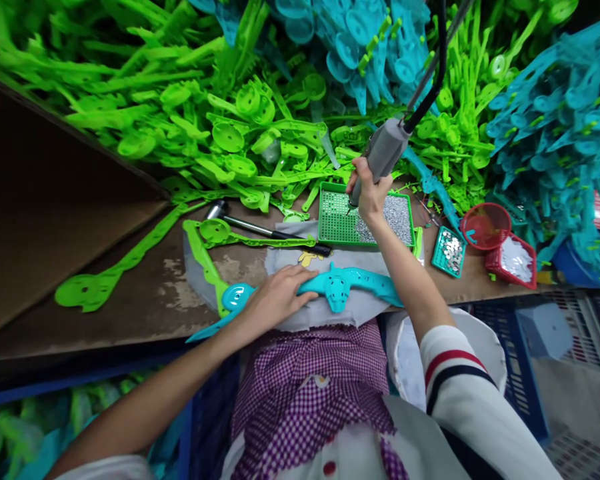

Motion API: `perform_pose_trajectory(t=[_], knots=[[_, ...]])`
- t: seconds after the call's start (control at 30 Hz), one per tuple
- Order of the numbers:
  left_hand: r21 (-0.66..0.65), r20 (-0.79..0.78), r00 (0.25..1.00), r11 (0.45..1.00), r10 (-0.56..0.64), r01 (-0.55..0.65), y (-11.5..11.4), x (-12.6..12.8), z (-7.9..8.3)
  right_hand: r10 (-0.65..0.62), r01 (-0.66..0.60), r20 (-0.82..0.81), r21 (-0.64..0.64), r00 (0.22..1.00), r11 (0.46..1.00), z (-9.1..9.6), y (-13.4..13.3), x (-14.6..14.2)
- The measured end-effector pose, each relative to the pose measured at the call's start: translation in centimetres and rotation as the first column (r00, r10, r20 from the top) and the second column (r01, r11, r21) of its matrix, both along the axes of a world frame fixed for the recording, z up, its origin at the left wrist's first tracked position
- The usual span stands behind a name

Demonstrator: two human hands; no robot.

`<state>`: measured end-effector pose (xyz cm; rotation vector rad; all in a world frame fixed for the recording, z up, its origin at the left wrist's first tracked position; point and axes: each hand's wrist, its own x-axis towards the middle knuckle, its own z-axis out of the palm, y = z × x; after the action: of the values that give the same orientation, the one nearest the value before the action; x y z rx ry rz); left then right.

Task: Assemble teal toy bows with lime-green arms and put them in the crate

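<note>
My left hand [276, 295] lies on a turquoise plastic toy bow [345, 287], fingers curled over its left limb, pressing it onto a grey cloth [285, 257] at the bench's front edge. My right hand [369, 195] is wrapped round a grey powered screwdriver [384, 152] that hangs from black cables. Its tip points down into a green perforated screw tray [336, 220] holding a heap of small silver screws [397, 217].
Piles of green plastic parts [220, 120] and turquoise ones [555, 127] fill the back of the bench. A green bow piece [210, 248] and a hammer [260, 228] lie left of the tray. A small teal screw tray [449, 251], a red bowl [485, 225] and a red basket [514, 260] stand to the right. A brown cardboard box [55, 200] is on the left.
</note>
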<state>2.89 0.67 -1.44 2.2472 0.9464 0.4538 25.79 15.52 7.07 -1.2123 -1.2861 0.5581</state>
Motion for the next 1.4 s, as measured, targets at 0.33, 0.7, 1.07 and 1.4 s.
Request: perform_pose_trajectory(t=[0.33,0.7,1.07,1.4], knots=[[0.0,0.021,1.0,1.0,-0.018,0.018,0.0,-0.1,0.1,0.201,-0.207,-0.124,-0.036,0.972,0.978,3.7,-10.5,-1.0],[-0.004,0.024,1.0,1.0,0.008,-0.008,0.0,0.1,0.5,0.339,-0.391,-0.258,-0.185,0.904,0.902,-0.4,-13.5,-3.7],[-0.047,0.007,1.0,0.999,0.017,-0.017,0.0,0.1,0.8,0.382,-0.414,-0.208,-0.139,0.9,0.9,-0.6,-14.0,-2.9],[-0.032,0.024,0.999,0.999,0.03,-0.029,0.1,0.1,0.1,0.006,-0.002,0.061,-0.067,0.998,0.998,1.9,-7.5,0.1]])
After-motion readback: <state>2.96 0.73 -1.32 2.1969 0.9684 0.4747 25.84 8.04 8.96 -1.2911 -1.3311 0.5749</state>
